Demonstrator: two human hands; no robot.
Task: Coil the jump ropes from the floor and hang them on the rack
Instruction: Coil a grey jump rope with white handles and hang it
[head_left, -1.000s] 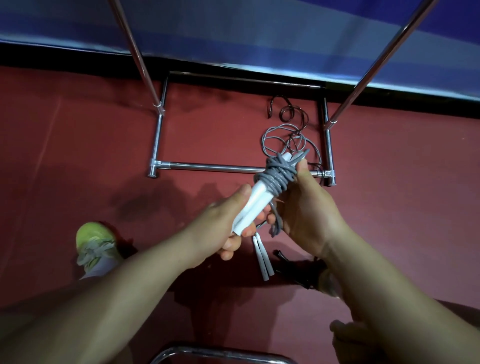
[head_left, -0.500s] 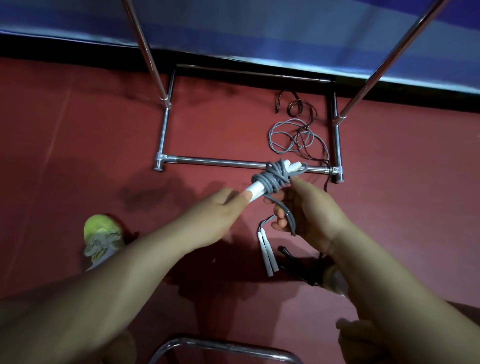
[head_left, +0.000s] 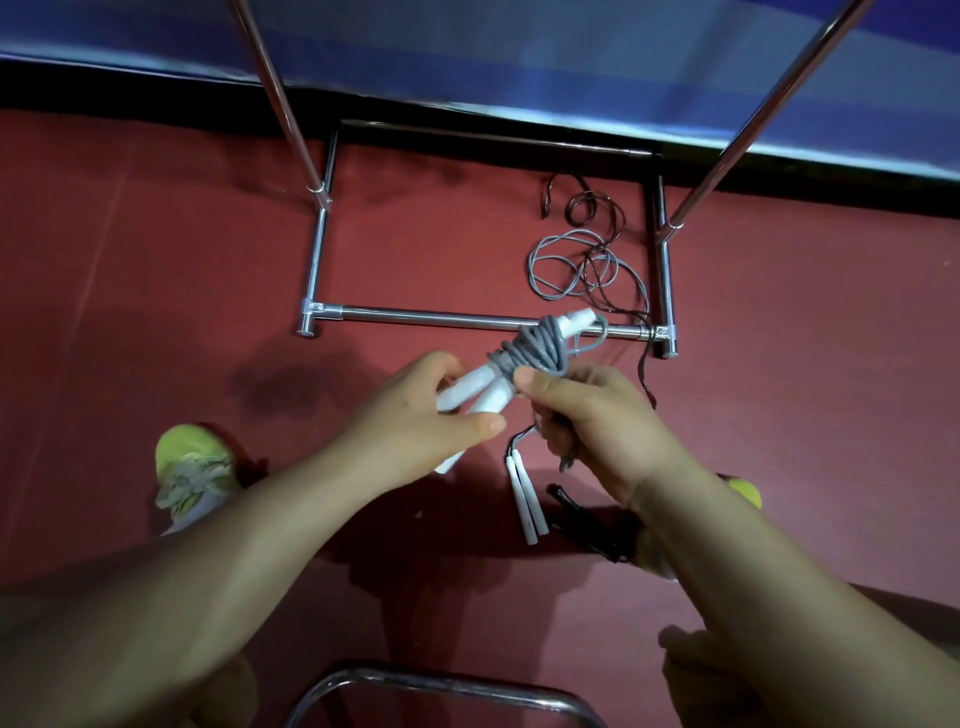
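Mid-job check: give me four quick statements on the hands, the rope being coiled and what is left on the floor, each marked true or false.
1. Both hands grip the grey rope bundle. True: left hand, right hand.
2. The bundle hangs on the rack. False: it is held in the hands.
3. Loose rope lies inside the rack's base. True.
4. The floor is green. False: it is red.

Red floor (head_left: 156, 291) carries rack base (head_left: 467, 317), loose grey rope (head_left: 566, 270), dark rope (head_left: 597, 208), possibly tangled.
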